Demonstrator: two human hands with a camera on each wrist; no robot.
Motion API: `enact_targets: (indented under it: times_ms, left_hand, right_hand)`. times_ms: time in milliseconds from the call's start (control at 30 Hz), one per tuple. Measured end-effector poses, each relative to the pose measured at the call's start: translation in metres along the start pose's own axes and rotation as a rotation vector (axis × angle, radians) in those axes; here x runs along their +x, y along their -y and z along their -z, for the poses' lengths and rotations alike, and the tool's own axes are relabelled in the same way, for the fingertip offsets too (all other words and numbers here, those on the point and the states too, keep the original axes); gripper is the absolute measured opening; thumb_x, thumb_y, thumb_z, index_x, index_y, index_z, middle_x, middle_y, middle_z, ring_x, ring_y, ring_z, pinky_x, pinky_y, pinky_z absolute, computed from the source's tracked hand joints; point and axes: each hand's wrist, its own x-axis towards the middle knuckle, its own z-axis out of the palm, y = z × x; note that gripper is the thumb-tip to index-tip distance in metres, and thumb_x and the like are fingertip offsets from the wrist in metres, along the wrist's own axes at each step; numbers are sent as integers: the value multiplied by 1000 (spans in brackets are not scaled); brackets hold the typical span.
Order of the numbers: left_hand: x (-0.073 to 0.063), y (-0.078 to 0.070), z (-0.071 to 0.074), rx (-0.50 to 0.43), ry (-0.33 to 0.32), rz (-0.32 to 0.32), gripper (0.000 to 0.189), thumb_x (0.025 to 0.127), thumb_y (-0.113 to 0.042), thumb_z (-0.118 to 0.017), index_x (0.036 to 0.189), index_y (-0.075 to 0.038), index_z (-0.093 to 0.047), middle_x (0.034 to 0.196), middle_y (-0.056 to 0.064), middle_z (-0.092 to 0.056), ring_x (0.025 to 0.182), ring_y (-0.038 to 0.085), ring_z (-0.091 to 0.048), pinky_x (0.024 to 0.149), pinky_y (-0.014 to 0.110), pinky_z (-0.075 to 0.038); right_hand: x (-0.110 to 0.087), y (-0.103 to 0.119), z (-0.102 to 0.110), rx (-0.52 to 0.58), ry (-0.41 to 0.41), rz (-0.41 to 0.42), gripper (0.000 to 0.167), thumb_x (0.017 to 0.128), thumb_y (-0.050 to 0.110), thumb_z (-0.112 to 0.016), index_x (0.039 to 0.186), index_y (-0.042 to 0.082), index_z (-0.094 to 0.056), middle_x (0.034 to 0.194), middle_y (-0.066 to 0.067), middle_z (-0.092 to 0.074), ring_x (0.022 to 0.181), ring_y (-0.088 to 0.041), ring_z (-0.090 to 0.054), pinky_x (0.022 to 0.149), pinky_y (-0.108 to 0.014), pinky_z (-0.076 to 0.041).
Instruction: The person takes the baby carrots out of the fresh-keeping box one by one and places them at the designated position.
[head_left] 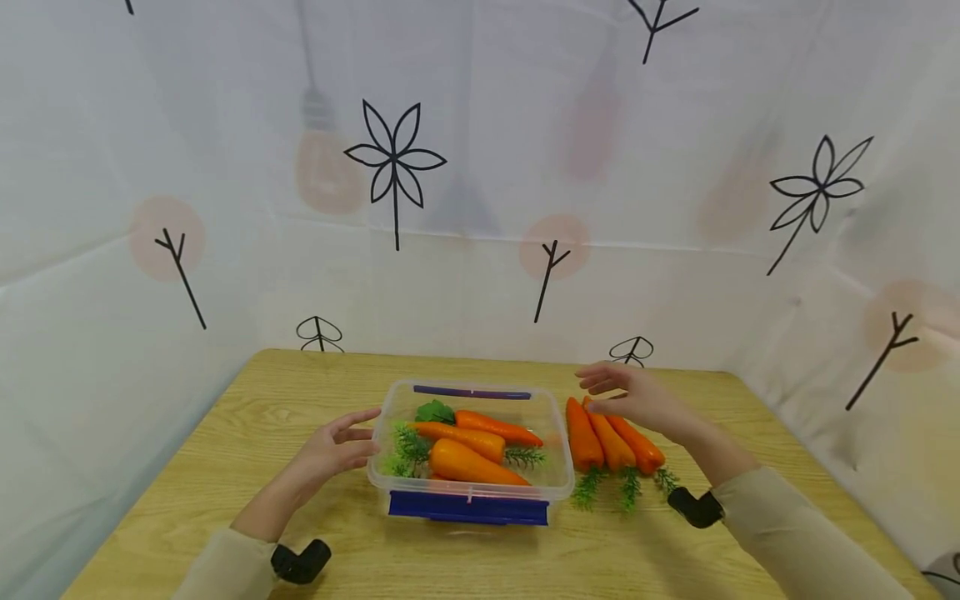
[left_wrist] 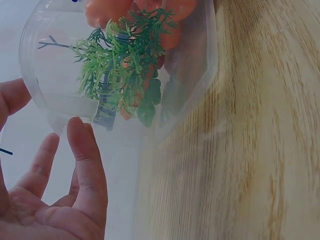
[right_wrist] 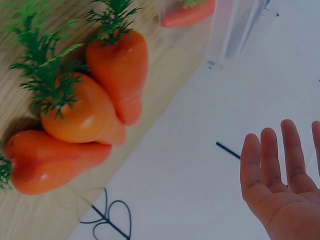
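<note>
A clear plastic container (head_left: 471,487) with blue clips stands mid-table, several orange carrots (head_left: 480,462) with green tops inside it. At its left side is my left hand (head_left: 333,454), fingers extended; in the left wrist view the fingertips (left_wrist: 80,130) reach the container's rim, though firm contact is hard to tell. To the right of the container lie 3 carrots (head_left: 615,442) side by side, tips pointing away and leafy tops toward me. Above their far ends hovers my right hand (head_left: 637,398), holding nothing, its fingers loosely straight in the right wrist view (right_wrist: 280,185).
The wooden table (head_left: 300,400) ends at a white patterned cloth (head_left: 465,283) hanging behind and at both sides. Black wrist cameras (head_left: 300,562) are strapped over both sleeves. A dark cable (head_left: 941,577) shows at the lower right corner.
</note>
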Motion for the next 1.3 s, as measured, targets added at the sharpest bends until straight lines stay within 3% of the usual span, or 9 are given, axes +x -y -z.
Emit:
enact_targets:
  times_ms: [433, 533, 767, 1000, 1300]
  left_hand:
    - [-1, 1, -1, 13, -8, 0, 61, 88, -15, -66, 142, -7, -40, 128, 24, -46, 108, 30, -53, 89, 44, -46]
    - [-1, 1, -1, 11, -8, -1, 61, 87, -15, -67, 141, -7, -40, 128, 23, -46, 108, 29, -53, 89, 45, -46]
    - [-1, 0, -1, 1, -6, -2, 63, 86, -16, -68, 142, -6, -39, 128, 25, -46, 107, 28, -54, 89, 44, -46]
    - [0, 1, -1, 6, -3, -1, 62, 88, -16, -66, 142, -7, -38, 130, 25, -45, 108, 29, -54, 89, 44, -46]
    - [0, 2, -1, 2, 6, -5, 62, 88, -15, -65, 143, -6, -37, 131, 26, -44, 108, 29, -53, 91, 45, -45]
  right_hand:
    - [23, 23, -16, -18, 97, 105, 41, 87, 19, -68, 125, 10, -56, 117, -9, -58, 106, -31, -55, 84, -40, -49]
    - [30, 29, -21, 4, 132, 98, 42, 86, 20, -68, 126, 13, -55, 117, -7, -58, 107, -28, -54, 87, -41, -47]
    - [43, 41, -32, 38, 227, 126, 42, 89, 16, -65, 128, 9, -53, 119, -11, -57, 110, -36, -52, 90, -42, -46]
    - [55, 53, -45, 24, 286, 147, 42, 88, 14, -65, 129, 10, -53, 120, -15, -56, 110, -33, -53, 89, -40, -46]
    - [72, 65, -70, -3, 428, 133, 41, 88, 13, -66, 126, 11, -54, 117, -4, -56, 109, -30, -53, 89, -34, -46]
